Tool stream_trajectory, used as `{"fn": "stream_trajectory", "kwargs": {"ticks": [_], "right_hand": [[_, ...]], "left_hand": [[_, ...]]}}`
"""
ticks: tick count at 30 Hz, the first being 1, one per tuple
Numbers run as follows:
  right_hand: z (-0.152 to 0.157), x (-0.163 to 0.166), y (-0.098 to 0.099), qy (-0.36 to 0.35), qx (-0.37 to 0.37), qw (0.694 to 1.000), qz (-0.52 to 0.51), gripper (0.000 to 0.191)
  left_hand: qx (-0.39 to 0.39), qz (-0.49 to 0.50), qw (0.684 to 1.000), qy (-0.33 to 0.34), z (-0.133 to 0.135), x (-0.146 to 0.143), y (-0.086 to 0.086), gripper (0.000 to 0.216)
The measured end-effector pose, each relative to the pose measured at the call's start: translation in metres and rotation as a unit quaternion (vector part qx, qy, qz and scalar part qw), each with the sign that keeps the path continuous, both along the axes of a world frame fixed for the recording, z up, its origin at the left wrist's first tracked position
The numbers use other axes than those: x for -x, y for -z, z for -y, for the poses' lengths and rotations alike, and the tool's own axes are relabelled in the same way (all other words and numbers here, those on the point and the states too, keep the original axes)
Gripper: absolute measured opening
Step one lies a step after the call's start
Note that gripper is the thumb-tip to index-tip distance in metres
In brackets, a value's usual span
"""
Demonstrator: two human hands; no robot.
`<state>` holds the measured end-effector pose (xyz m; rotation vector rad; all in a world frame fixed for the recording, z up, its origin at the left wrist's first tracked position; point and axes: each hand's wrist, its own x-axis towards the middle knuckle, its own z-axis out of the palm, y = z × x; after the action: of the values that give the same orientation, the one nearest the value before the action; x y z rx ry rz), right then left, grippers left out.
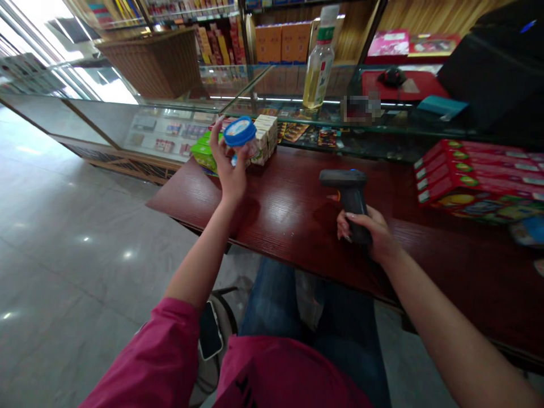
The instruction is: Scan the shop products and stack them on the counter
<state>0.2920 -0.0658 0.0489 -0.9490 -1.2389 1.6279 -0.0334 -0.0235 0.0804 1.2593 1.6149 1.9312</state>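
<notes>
My left hand (232, 167) is closed around a small tub with a blue lid (239, 131), held above the counter's left part. Behind the tub stand green boxes (205, 153) and white boxes (266, 137), partly covered by the tub and my fingers. In my right hand (368, 229) is a black barcode scanner (345, 180), gripped by its handle over the dark red-brown counter (289, 198). The scanner's head is turned to the left, towards the tub's side.
Red juice-like boxes (476, 175) are stacked at the right. A bottle of yellowish liquid (319, 65) stands on the glass display case (272, 85) behind. A wicker basket (155, 62) sits at the back left. Below, a phone (210, 331) lies beside my legs.
</notes>
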Motion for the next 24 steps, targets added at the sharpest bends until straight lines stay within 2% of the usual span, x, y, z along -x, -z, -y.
{"fn": "stream_trajectory", "kwargs": {"ticks": [2, 6, 8, 10, 13, 16, 19, 24], "right_hand": [[0.000, -0.001, 0.000, 0.023, 0.003, 0.999, -0.023, 0.032], [0.001, -0.005, -0.001, 0.058, -0.003, 0.997, -0.053, 0.031], [0.002, -0.008, -0.001, 0.073, -0.009, 0.995, -0.061, 0.034], [0.003, -0.009, -0.002, 0.082, -0.015, 0.995, -0.062, 0.041], [0.005, -0.007, -0.004, 0.070, -0.019, 0.995, -0.062, 0.048], [0.007, -0.005, -0.005, 0.047, -0.021, 0.997, -0.062, 0.049], [0.009, -0.003, -0.002, 0.043, -0.021, 0.998, -0.046, 0.053], [0.010, -0.006, 0.008, 0.056, -0.034, 0.998, -0.018, 0.052]], "left_hand": [[0.009, 0.147, 0.984, 0.099, -0.010, -0.033, -0.001, 0.064], [0.084, 0.374, 0.884, 0.266, -0.030, -0.087, 0.012, 0.031], [0.121, 0.432, 0.838, 0.312, -0.035, -0.103, 0.020, 0.025], [0.153, 0.467, 0.801, 0.341, -0.036, -0.111, 0.026, 0.028], [0.172, 0.488, 0.775, 0.363, -0.034, -0.113, 0.033, 0.029], [0.168, 0.466, 0.785, 0.371, -0.031, -0.111, 0.039, 0.023], [0.154, 0.409, 0.823, 0.363, -0.032, -0.112, 0.046, 0.018], [0.100, 0.315, 0.887, 0.322, -0.042, -0.116, 0.059, 0.034]]}}
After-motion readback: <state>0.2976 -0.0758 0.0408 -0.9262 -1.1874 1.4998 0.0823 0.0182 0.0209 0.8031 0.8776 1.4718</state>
